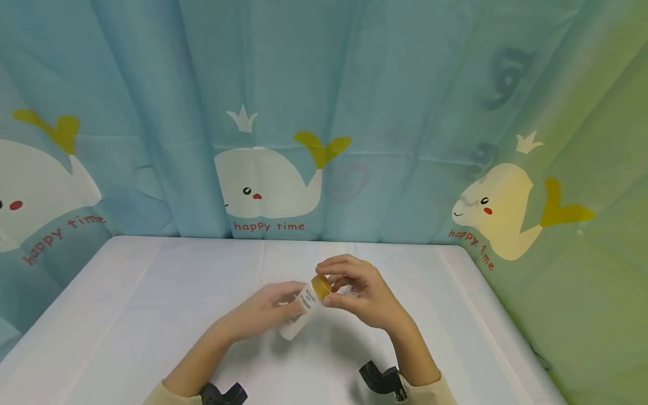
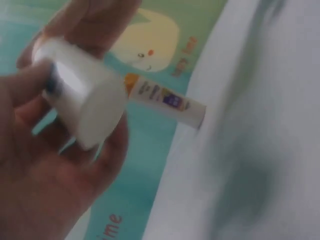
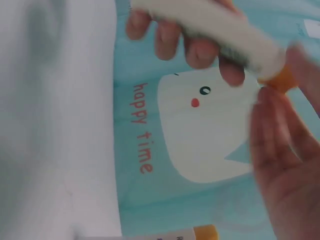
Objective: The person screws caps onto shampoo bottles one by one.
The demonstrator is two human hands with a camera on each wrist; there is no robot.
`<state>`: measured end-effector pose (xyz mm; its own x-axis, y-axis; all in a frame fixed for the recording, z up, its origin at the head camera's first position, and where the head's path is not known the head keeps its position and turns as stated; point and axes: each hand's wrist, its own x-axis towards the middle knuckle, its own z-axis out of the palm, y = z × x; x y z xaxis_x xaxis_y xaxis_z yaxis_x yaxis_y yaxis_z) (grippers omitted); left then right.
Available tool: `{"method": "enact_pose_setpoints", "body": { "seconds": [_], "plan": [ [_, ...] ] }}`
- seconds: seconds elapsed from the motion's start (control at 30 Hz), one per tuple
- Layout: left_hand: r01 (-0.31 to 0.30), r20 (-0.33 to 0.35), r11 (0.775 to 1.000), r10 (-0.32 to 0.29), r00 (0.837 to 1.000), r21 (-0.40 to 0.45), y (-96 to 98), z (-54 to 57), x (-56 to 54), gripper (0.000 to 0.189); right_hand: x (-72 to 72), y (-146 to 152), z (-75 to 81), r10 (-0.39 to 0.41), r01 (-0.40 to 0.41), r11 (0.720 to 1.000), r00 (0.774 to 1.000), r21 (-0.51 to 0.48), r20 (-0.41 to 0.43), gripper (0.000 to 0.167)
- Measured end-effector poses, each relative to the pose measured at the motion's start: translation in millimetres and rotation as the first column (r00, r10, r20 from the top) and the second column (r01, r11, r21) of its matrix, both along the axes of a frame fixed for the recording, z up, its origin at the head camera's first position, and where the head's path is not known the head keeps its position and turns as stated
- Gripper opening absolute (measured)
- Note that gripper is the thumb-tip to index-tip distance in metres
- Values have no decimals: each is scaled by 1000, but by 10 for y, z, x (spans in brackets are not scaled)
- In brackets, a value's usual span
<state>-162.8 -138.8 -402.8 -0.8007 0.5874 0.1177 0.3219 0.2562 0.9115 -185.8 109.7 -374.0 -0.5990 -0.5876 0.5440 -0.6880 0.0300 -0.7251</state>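
Above the white table my two hands hold one small white bottle with a printed label, tilted up to the right. My left hand grips its body; the left wrist view shows the round white base in those fingers. My right hand pinches the orange cap with thumb and fingertips. In the right wrist view the bottle crosses the top, cap at its right end. A second white tube with an orange cap lies on the table behind my right hand.
A blue and green curtain with whale pictures hangs close behind and to the right of the table. Black wrist mounts sit on both forearms. The table's right edge runs beside the green cloth.
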Motion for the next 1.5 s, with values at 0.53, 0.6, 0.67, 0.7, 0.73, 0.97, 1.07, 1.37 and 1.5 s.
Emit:
{"method": "enact_pose_setpoints", "body": {
  "seconds": [0.53, 0.6, 0.67, 0.7, 0.73, 0.97, 1.07, 1.37, 1.5],
  "plan": [
    [-62, -204, 998, 60, 977, 0, 48, -57, 38, 24, 27, -111, -12, -121, 120, 993, 975, -20, -189, 26],
    [-115, -266, 993, 107, 958, -13, 76, -56, 49, 25, 46, -139, -35, -202, 205, 979, 965, 0, -166, 21],
    [-173, -352, 984, 150, 924, -35, 107, -50, 61, 26, 64, -169, -56, -282, 288, 958, 949, 19, -143, 17],
    [-206, -399, 977, 169, 901, -52, 123, -48, 68, 27, 71, -183, -63, -318, 323, 946, 939, 26, -132, 16],
    [-237, -455, 969, 181, 872, -68, 138, -43, 75, 27, 75, -197, -69, -349, 354, 935, 929, 27, -122, 15],
    [-410, -790, 906, 174, 588, -106, 210, -46, 108, 29, 106, -250, -47, -475, 477, 878, 878, 38, -59, 19],
    [-435, -819, 897, 189, 542, -81, 224, -55, 113, 31, 115, -265, -46, -477, 478, 878, 878, 36, -21, 19],
    [-546, -552, 837, 438, 710, -38, 193, -83, 81, 31, 80, -331, -162, -416, 413, 909, 895, 54, 159, 34],
    [-558, -337, 830, 532, 777, 22, 125, -191, -19, 33, 51, -370, -292, -366, 340, 930, 888, 139, 278, 40]
  ]
}}
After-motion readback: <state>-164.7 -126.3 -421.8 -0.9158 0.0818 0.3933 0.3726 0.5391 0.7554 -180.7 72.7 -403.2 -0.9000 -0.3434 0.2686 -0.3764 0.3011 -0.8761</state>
